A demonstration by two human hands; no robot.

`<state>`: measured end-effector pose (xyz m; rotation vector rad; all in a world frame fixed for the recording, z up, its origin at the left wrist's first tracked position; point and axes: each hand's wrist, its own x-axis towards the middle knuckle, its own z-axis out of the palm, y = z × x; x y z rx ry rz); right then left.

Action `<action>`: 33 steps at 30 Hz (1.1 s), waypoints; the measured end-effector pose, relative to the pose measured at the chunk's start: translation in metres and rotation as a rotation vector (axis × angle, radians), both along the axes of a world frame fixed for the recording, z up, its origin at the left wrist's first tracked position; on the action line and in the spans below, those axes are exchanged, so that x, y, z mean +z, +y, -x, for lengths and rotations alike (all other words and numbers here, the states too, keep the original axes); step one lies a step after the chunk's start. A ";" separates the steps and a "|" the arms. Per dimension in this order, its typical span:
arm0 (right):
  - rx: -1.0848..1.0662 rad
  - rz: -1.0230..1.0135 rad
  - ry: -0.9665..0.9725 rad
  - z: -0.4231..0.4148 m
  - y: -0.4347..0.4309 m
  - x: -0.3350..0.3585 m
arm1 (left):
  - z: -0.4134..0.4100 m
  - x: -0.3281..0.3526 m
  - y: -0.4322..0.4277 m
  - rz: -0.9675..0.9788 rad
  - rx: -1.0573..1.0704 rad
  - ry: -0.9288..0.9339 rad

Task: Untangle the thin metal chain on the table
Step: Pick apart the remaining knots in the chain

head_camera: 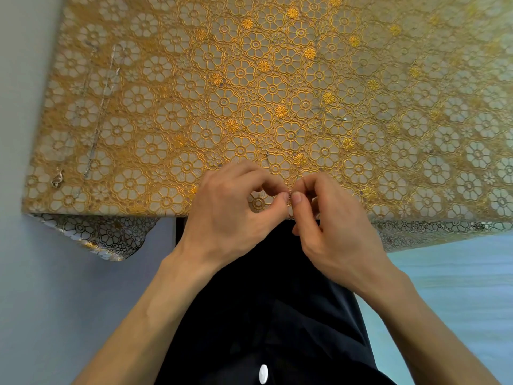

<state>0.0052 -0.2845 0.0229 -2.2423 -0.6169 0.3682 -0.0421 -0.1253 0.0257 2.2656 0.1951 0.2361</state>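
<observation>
A thin metal chain [294, 147] lies on the gold floral tablecloth [249, 79] and runs from the middle right down to my fingers at the near edge. Its small ring end [267, 153] rests just beyond my left hand. My left hand [236, 207] and my right hand [330, 218] meet fingertip to fingertip at the table's front edge. Each pinches the same tiny bit of chain between thumb and forefinger. The pinched part is mostly hidden by my fingertips.
Two other thin chains [101, 112] lie stretched out straight along the table's left side. A small silver pendant [57, 178] sits near the front left corner. The cloth's corner [111, 240] hangs over the left front edge. Dark clothing [266, 301] fills the space below.
</observation>
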 end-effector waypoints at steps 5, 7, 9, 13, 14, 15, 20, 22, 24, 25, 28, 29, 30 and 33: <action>0.020 0.092 -0.227 0.003 0.002 0.002 | -0.002 0.005 0.000 -0.017 0.012 0.071; 0.069 0.120 -0.286 0.002 0.001 0.001 | -0.002 0.008 0.000 -0.027 0.005 0.113; 0.122 0.157 -0.320 0.001 0.000 0.001 | -0.002 0.011 0.002 -0.051 -0.001 0.163; 0.130 0.165 -0.383 -0.001 0.000 0.001 | 0.001 0.015 -0.001 -0.026 0.083 0.295; 0.100 0.137 -0.377 -0.002 -0.001 0.001 | 0.002 0.015 -0.002 0.006 0.135 0.325; 0.062 0.093 -0.339 -0.002 -0.002 0.002 | 0.005 0.015 -0.003 0.041 0.190 0.350; -0.130 -0.084 0.056 0.013 -0.008 0.005 | 0.025 0.010 -0.013 0.237 0.363 0.408; -0.198 -0.137 0.269 0.023 -0.007 0.003 | 0.032 0.007 -0.016 0.318 0.392 0.419; -0.260 -0.193 0.409 0.029 -0.006 0.002 | 0.037 0.003 -0.019 0.438 0.403 0.422; -0.278 -0.212 0.435 0.031 -0.005 0.002 | 0.039 0.003 -0.020 0.482 0.405 0.424; -0.286 -0.210 0.441 0.031 -0.004 0.002 | 0.043 0.002 -0.023 0.537 0.414 0.424; -0.281 -0.205 0.444 0.030 -0.004 0.001 | 0.043 0.002 -0.023 0.544 0.417 0.423; -0.275 -0.200 0.447 0.029 -0.004 0.001 | 0.042 0.001 -0.023 0.545 0.415 0.421; -0.261 -0.178 0.440 0.026 -0.005 0.000 | 0.042 -0.001 -0.023 0.539 0.404 0.419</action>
